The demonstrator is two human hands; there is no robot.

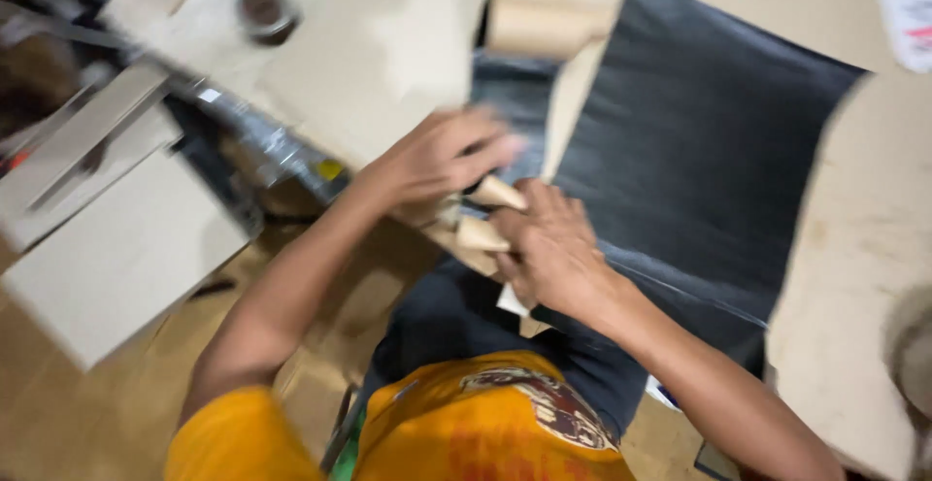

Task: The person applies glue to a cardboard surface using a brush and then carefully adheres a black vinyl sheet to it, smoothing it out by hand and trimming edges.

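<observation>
My left hand [442, 161] and my right hand [549, 248] meet at the edge of a beige worktable [388, 44]. Between them are two small tan pointed pieces [495, 193], and both hands seem to grip them; motion blur hides the exact hold. A large dark sheet [699, 141] lies on the table just beyond my right hand. A narrower dark strip [519, 93] runs from my left fingers up to a tan cardboard tube [539, 25]. My orange shirt and dark trousers fill the bottom of the view.
A small round dark-topped tin or roll [264, 7] sits at the table's far left. Pale flat boards [116, 248] lie at the left, with a shiny crumpled strip [262, 141] beside them. A curved beige board [864, 267] is at the right.
</observation>
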